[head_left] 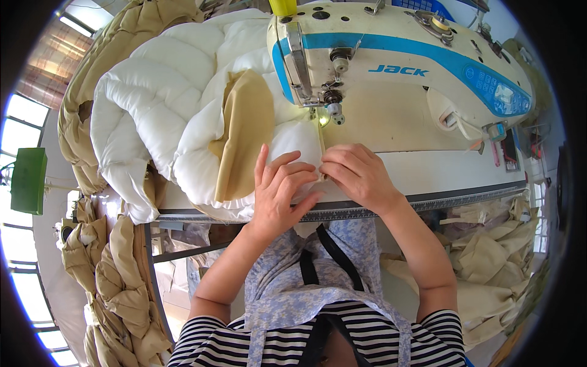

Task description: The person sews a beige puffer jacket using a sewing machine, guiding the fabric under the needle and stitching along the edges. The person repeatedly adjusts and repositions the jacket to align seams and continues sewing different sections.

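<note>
A white padded garment piece (153,104) with a tan fabric panel (246,131) folded over it lies on the left of the sewing table. Its narrow tan edge (321,144) runs from beneath the presser foot of a white-and-blue sewing machine (367,43) toward me. My right hand (361,177) pinches that edge close to the table's front. On the white padding, just left of the edge, my left hand (282,186) rests with its fingers apart. A small lamp glows beside the needle.
A ruler strip (348,212) runs along the table's front edge. Tan padded pieces (116,275) hang at the lower left, and more tan fabric (489,257) is heaped below the table on the right. A green box-like object (29,181) stands out at far left.
</note>
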The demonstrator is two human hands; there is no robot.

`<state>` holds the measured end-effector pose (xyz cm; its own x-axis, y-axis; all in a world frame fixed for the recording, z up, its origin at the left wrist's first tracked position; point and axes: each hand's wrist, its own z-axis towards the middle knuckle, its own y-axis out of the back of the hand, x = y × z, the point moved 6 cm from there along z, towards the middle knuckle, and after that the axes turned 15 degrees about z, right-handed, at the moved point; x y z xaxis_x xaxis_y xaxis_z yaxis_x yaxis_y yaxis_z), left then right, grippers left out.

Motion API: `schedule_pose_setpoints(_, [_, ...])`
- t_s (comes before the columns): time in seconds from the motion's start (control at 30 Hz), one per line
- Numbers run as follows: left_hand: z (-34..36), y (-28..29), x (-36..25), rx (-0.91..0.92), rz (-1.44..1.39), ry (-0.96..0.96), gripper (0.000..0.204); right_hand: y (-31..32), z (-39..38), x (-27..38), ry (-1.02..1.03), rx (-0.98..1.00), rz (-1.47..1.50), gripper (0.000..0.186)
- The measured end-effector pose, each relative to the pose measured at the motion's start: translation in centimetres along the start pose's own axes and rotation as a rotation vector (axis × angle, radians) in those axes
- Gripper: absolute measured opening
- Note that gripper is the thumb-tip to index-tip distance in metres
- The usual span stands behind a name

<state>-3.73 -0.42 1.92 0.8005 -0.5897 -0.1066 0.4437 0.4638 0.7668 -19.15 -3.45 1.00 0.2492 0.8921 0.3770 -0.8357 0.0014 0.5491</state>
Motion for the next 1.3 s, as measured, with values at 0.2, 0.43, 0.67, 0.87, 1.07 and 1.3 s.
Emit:
schedule_pose_setpoints(0.2, [1.1, -2.4, 0.6, 0.22, 0.178, -0.166, 0.062, -0.3, -1.6, -0.6, 0.006, 0.113, 0.06, 0.019])
schedule_pose_setpoints(0.43, [0.6, -2.1, 1.7, 0.197, 0.252, -0.37, 0.034, -1.8, -1.9, -0.1, 0.104, 0.213, 0.038, 0.018])
schedule_pose_setpoints(0.67, [2.6, -0.8, 0.9, 0.325, 0.116, -0.228, 0.019, -2.1, -2.1, -0.1, 0.107, 0.289, 0.041, 0.017])
schedule_pose_setpoints(0.87, [3.8, -4.2, 2.9, 0.301, 0.12, -0.162, 0.018, -2.1, -2.2, -0.3, 0.072, 0.282, 0.079, 0.013])
schedule_pose_setpoints(1.07, [2.3, -4.7, 4.3, 0.261, 0.035, -0.104, 0.029, -1.9, -2.3, -0.2, 0.07, 0.262, 0.092, 0.019])
schedule_pose_setpoints(1.3, [2.6, -5.0, 4.5, 0.289, -0.016, -0.061, 0.029, -1.9, -2.5, -0.2, 0.051, 0.32, 0.063, 0.019])
